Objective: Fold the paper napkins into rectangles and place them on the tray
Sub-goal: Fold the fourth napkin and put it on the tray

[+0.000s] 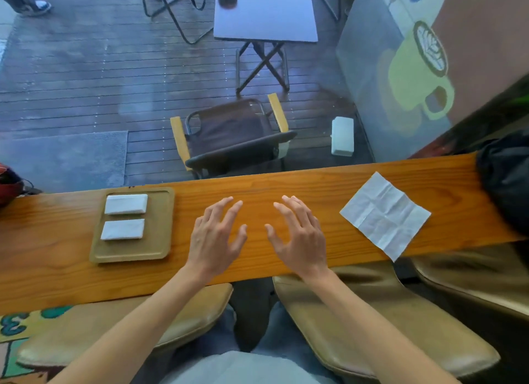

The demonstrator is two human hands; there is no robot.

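Note:
A tan tray (160,240) lies on the left of the wooden counter (286,189). Two folded white napkins rest in it, one at the back (126,204) and one in front of it (122,229). An unfolded white napkin (385,214) lies flat and creased on the counter's right, one corner hanging over the near edge. My left hand (216,237) and my right hand (300,234) hover over the bare middle of the counter, fingers spread, holding nothing. Both are apart from the tray and the flat napkin.
A black bag (506,180) sits at the counter's far right end. A dark red object (8,186) is at the far left. Padded tan stools (372,326) stand under the near edge. Beyond the glass are a folding chair (234,137) and a small table (266,11).

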